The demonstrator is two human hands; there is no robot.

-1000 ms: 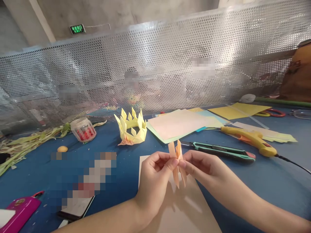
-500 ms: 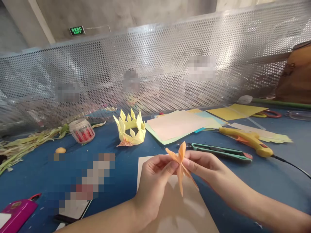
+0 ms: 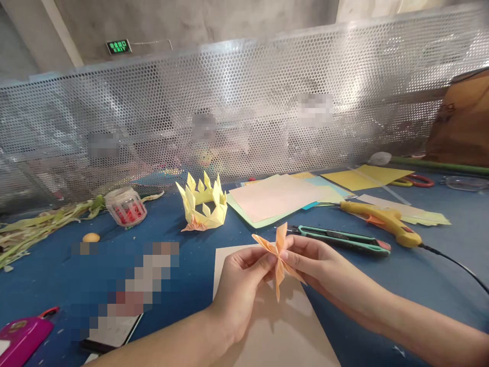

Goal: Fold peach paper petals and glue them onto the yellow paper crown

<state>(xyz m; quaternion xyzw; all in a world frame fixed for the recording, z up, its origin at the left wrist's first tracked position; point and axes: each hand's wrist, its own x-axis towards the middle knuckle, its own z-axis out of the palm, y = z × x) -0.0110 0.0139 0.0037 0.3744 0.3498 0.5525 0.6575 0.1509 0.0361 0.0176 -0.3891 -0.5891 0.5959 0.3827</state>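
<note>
Between my hands is an orange folded paper flower [image 3: 280, 237] with several long pointed petals. My left hand [image 3: 244, 280] pinches it from the left, thumb near its centre. From the other side my right hand [image 3: 321, 262] grips it with thumb and fingers. Part of the flower is covered by my fingers. Beneath it lies a beige sheet [image 3: 282, 331] on the blue table. Beyond my hands stands a yellow folded paper crown [image 3: 206, 216], with an orange piece at its front. A teal utility knife [image 3: 344, 239] rests just past my right hand.
Coloured paper sheets [image 3: 275, 196] are stacked behind. A yellow glue gun [image 3: 382, 219] with a cord lies at right, near scissors [image 3: 420, 180]. At left are a jar of red bits [image 3: 127, 209], corn husks [image 3: 49, 221] and a magenta tool [image 3: 25, 336]. A perforated metal screen [image 3: 252, 117] closes the back.
The flower has turned in my fingers, so its petals are spread more openly toward me. My hands keep their pinch. The whole view has shifted slightly.
</note>
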